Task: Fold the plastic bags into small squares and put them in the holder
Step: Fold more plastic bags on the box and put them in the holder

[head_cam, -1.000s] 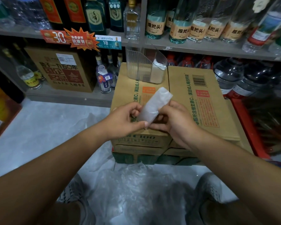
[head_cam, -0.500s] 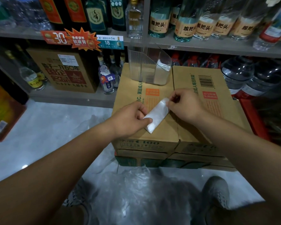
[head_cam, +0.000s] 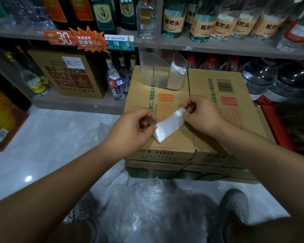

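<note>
Folded bag: narrow white strip, slanted from near-left to far-right, held at both ends low over a cardboard top; whether resting on it cannot be told.
Left hand: fingers curled, thumb and fingertips closed on the strip's near-left corner.
Right hand: fingers curled, thumb and forefinger pinching the strip's far-right end.
Left box: brown cardboard under the strip, green and orange print on top, touching its neighbour along a seam.
Right box: same cardboard, barcode near the far edge.
Holder: clear ribbed plastic, upright at the far edge of the left box, just beside the seam, well apart from both hands; slanted divider inside, white folded pieces in the right part.
Lower boxes: more cardboard stacked beneath the 2 top ones.
Loose bags: crumpled clear plastic heaped on the floor, between 2 grey shoes.
Shoes: near the bottom edge, 1 at each side of the heap.
Floor: pale and glossy.
Shelves: grey, behind the boxes.
Bottles: standing in a row on the upper shelf.
Price tags: red "30" and blue "18" on the shelf edge.
</note>
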### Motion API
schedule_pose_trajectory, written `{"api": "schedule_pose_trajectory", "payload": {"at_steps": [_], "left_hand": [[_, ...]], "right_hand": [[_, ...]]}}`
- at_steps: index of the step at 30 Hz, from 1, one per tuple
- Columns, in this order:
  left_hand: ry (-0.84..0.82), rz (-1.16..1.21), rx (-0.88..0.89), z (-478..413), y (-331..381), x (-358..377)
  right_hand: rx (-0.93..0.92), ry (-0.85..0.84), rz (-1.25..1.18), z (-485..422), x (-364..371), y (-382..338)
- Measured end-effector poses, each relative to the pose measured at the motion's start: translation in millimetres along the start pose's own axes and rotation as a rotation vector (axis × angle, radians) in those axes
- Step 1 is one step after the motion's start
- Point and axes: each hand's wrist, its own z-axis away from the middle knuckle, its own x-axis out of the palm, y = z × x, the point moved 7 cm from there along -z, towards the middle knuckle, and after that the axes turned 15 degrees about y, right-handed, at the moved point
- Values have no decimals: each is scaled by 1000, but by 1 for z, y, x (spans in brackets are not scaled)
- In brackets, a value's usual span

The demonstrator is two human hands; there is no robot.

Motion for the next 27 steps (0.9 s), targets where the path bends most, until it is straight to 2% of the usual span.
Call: {"api": "schedule_pose_trajectory", "payload": {"at_steps": [3,6,14,19,24,27], "left_hand": [[-25,-268,450,20,23,3],[-128,-415,639,42,23,16],[-312,-596,658,61,-8,29],[-320,-502,607,59,-5,27],[-246,-386,543,53,4,22],[-224,-356,508,48,2,18]], "right_hand": [[-11,-26,-4,8,0,0],[-20,-35,-15,10,-1,2],[-68,38,47,6,-10,7],[-198,122,42,17,-20,-15],[-397,-163,-11,58,-3,-40],[-430,-222,5,67,4,-35]]}}
